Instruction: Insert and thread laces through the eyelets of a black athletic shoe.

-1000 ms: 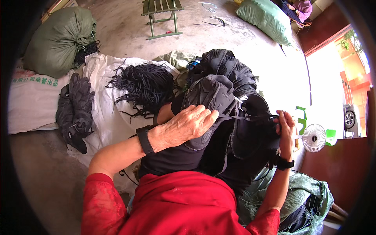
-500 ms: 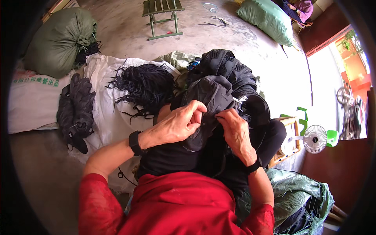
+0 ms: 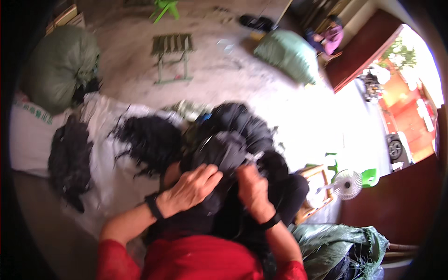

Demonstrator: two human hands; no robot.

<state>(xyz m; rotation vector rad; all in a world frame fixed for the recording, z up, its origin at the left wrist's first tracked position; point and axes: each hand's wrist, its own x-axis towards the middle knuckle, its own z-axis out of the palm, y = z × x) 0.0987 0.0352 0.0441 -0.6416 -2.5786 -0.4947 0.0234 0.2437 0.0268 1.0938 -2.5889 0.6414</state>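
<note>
Hands [image 3: 191,189] on dark cloth heap [image 3: 228,149]

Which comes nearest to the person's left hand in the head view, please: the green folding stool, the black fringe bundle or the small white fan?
From the left hand:
1. Black fringe bundle, just up-left of it on the white sheet.
2. Small white fan, off to the right past the right hand.
3. Green folding stool, far up on the bare floor.
</note>
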